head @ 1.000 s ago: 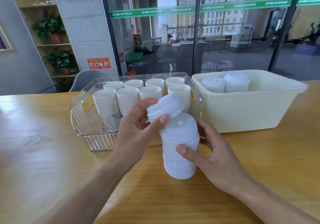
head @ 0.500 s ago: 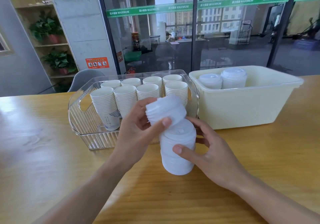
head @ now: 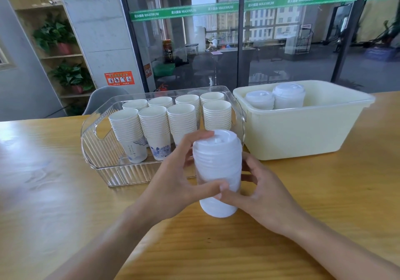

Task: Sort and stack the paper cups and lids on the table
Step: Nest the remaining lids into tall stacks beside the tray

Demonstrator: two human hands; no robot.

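A tall stack of white plastic lids [head: 217, 167] is held above the wooden table [head: 54, 193] in front of me. My left hand [head: 173, 182] grips it from the left, thumb across the front and fingers up at the top lid. My right hand [head: 259, 193] grips it from the right, thumb low on the front. Several stacks of white paper cups [head: 173, 119] stand in a clear ribbed bin [head: 101, 149] behind. Two shorter lid stacks [head: 279, 96] sit in a cream plastic tub [head: 303, 132] at the right.
The clear bin and cream tub stand side by side, nearly touching, just beyond my hands. A grey chair back [head: 104, 100] shows behind the table's far edge. A glass wall and a shelf with potted plants [head: 62, 41] lie further back.
The small batch of lids my left hand held tilted above the stack now sits flat on top of it. The left thumb has slid down the stack's front.
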